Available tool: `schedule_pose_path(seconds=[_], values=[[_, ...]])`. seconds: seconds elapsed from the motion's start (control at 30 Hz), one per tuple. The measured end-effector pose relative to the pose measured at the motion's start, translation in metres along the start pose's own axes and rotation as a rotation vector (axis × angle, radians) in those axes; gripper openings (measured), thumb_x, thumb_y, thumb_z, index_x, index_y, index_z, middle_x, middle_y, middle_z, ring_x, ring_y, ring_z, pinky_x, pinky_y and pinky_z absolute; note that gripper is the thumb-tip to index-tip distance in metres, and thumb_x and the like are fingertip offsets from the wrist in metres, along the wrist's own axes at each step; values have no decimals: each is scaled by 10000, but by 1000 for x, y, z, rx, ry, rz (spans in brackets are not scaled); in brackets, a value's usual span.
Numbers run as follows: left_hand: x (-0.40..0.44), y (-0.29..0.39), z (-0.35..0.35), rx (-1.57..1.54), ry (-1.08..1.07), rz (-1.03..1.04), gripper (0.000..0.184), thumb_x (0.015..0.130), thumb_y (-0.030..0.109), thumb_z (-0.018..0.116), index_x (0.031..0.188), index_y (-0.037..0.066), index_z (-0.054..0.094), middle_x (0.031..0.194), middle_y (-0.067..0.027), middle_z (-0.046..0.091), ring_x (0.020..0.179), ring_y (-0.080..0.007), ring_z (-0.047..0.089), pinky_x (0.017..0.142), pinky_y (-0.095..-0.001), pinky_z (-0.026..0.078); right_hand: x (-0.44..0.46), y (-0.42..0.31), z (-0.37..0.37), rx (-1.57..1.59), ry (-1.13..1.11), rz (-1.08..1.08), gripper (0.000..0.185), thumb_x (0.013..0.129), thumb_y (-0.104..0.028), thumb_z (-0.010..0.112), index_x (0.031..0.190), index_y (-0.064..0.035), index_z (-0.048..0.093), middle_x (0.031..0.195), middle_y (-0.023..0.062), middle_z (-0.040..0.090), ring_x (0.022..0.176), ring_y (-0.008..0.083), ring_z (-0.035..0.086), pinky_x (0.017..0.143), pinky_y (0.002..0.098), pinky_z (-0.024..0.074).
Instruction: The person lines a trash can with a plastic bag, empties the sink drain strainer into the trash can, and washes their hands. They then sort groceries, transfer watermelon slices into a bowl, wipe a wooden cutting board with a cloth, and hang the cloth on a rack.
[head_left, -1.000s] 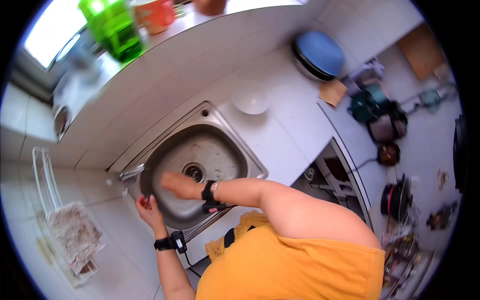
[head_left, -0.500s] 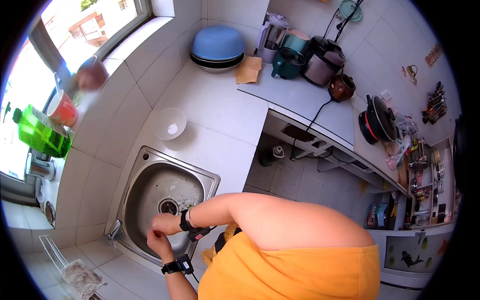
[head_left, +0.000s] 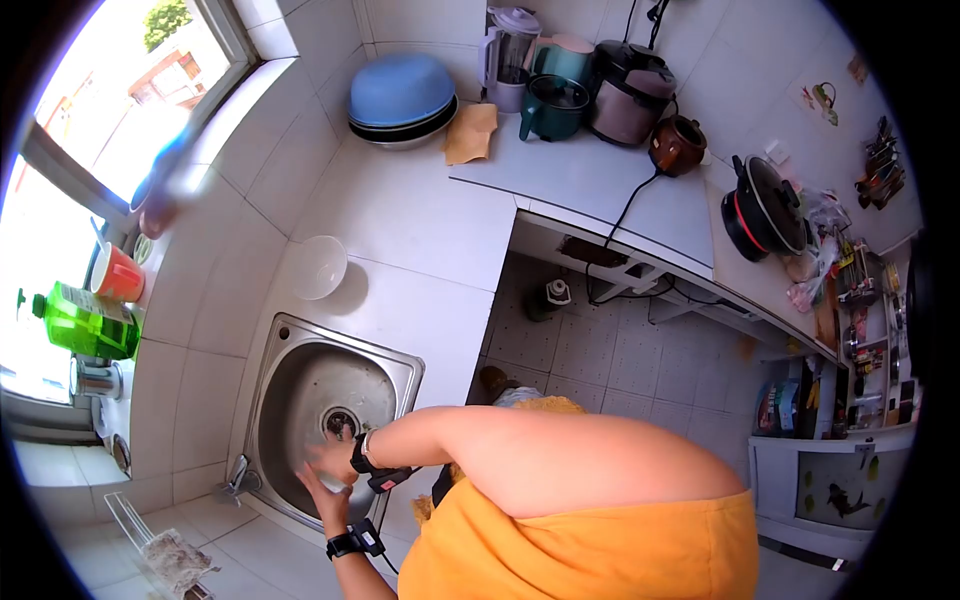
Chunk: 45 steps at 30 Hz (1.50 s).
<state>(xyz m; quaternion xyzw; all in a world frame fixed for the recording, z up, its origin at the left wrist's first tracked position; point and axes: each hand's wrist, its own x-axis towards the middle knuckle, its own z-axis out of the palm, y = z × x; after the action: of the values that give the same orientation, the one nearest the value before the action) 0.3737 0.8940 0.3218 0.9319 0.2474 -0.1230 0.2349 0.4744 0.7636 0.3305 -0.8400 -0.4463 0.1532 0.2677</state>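
Over the near part of the steel sink [head_left: 400, 375], my right hand [head_left: 334, 458] is blurred, with its fingers spread and nothing visible in it. Just below it, my left hand [head_left: 328, 498] is held close, thumb and fingers apart, also holding nothing that I can make out. The palms partly face each other. Beside them at the sink's corner stands the faucet [head_left: 237, 474]. The drain [head_left: 341, 422] lies just beyond my right hand. A clear bowl [head_left: 320, 268] rests on the white counter above the sink.
A green bottle [head_left: 90, 322] and an orange cup [head_left: 117, 273] stand on the windowsill. A blue basin [head_left: 401, 90] sits at the counter's back corner. Farther right are a blender [head_left: 510, 60], a rice cooker [head_left: 628, 95] and a black pan [head_left: 765, 208]. A wire rack [head_left: 130, 525] is at lower left.
The camera view has swung toward the appliances and floor. My hands, apart at first and then together with fingers closed, now have their fingers spread close to each other.
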Motion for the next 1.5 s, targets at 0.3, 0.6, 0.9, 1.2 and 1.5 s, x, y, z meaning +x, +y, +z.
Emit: schedule_pose_path(seconds=[0.3, 0.6, 0.9, 1.2, 1.5], values=[[13, 38, -44, -185, 191, -226, 680, 576, 2, 675, 1206, 32, 421, 1197, -188, 455, 1076, -304, 470, 906, -353, 375, 49, 20, -28, 342, -91, -227, 346, 607, -126, 651, 940, -53, 590, 1234, 131, 423, 1163, 324, 391, 730, 614, 407], [60, 17, -24, 200, -119, 15, 1109, 477, 247, 808, 1359, 19, 175, 1376, -264, 200, 1285, -396, 172, 1032, -404, 223, -22, 71, -87, 180, -282, -207, 572, 607, -118, 599, 1174, -140, 524, 1250, 98, 440, 1203, 255, 365, 959, 496, 329], [106, 10, 1, 620, 106, 201, 862, 546, 280, 783, 1236, -42, 380, 1147, -196, 518, 1018, -356, 514, 856, -366, 420, -114, 149, -140, 237, 237, -236, 424, 614, 10, 545, 1030, -64, 583, 1164, 132, 491, 1077, 270, 473, 850, 364, 419], [35, 265, 79, -325, -311, 110, 350, 745, 70, 619, 1056, -62, 529, 878, -103, 613, 777, -142, 588, 624, -251, 465, -368, 314, -224, 459, 496, 250, 260, 652, -8, 509, 891, -27, 612, 835, 123, 629, 791, 276, 595, 696, 344, 467], [-27, 567, 212, -321, -649, 553, 315, 788, 62, 588, 1090, 4, 518, 878, -76, 627, 813, -146, 597, 686, -247, 468, -586, 420, -251, 555, 852, 760, 149, 749, -30, 502, 863, -13, 596, 800, 121, 629, 769, 242, 610, 683, 319, 477]])
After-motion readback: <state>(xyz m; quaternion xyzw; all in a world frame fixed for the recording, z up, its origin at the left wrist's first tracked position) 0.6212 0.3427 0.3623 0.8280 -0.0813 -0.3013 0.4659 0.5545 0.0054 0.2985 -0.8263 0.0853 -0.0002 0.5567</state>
